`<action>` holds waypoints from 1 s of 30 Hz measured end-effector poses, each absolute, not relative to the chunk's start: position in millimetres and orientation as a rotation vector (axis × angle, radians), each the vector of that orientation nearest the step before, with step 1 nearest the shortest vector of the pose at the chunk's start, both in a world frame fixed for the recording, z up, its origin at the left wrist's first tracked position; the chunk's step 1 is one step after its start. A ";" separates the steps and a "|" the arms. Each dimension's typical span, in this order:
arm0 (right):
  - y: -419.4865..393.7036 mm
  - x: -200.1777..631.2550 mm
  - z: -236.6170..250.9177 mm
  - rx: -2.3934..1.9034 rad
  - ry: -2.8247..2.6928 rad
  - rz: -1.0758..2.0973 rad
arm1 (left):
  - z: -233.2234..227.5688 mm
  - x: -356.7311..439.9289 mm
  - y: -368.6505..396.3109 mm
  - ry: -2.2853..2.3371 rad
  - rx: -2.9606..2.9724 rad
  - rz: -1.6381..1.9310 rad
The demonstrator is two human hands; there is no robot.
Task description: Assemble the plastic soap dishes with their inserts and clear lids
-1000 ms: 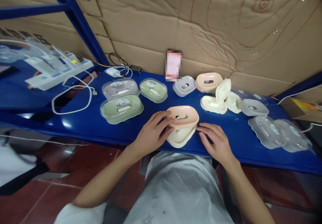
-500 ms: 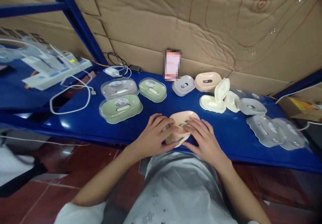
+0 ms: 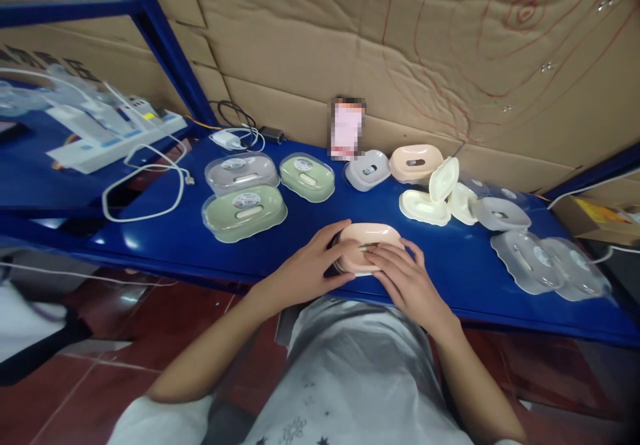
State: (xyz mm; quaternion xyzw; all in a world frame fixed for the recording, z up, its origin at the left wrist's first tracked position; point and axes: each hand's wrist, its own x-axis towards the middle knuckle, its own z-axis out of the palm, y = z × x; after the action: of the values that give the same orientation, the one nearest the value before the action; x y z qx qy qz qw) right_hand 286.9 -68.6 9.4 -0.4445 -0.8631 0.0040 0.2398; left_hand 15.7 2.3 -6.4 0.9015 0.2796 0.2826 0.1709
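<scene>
Cardboard at upper left carries partial print "11", otherwise unreadable; round stickers on the lidded boxes are too small to read. On the blue shelf (image 3: 165, 248), left to right: one white cable (image 3: 145, 192), two green lidded boxes (image 3: 244, 212) and one grey lidded box (image 3: 241, 172), one grey tray (image 3: 367, 169), two peach trays counting the near one, cream pieces (image 3: 430, 205) in a cluster, clear lids (image 3: 547, 268) at right. Left hand (image 3: 313, 268) and right hand (image 3: 404, 278) lie palm-down, fingers spread and flat, pressing the peach soap box (image 3: 373, 240) at the shelf's near edge, centre; neither hand is curled around it.
</scene>
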 end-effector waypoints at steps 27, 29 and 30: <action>83.2 314.4 36.5 -1.388 -2.502 -0.305 | -13.1 18.7 3.4 0.996 2.631 0.825; 108.8 302.0 32.2 -1.411 -2.510 -0.340 | -13.5 18.3 3.5 0.992 2.643 0.824; 118.3 299.4 30.3 -1.423 -2.508 -0.343 | -13.7 18.2 3.5 0.989 2.645 0.825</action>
State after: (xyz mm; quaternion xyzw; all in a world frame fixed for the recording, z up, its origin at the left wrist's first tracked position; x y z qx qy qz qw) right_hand 299.4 118.3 30.3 -0.4865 -0.8576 -0.1173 0.1184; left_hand 18.2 3.5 -13.7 0.8946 0.3344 0.2790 0.0999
